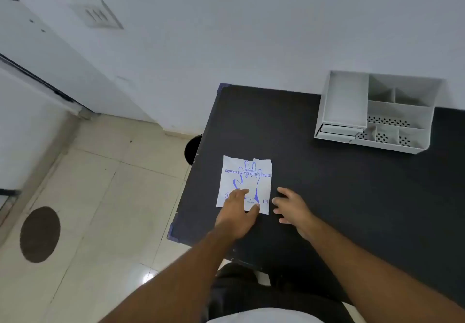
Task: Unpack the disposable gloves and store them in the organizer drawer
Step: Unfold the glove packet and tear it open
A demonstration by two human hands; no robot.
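A white packet of disposable polyethylene gloves (247,175) with blue print lies flat near the left edge of the black table (327,184). My left hand (237,212) rests on the packet's near end, fingers spread over the printed tab. Just to the right of the packet, my right hand (292,208) hovers with its fingers apart, their tips close to the packet's right edge and holding nothing. A white desk organizer (377,111) stands at the table's far right, its low drawer (337,130) at the bottom left appearing shut.
The organizer has several open compartments, some with perforated floors. A white wall runs behind the table. Left of the table is tiled floor with a dark round patch (39,234) and a black round object (193,149) by the table edge.
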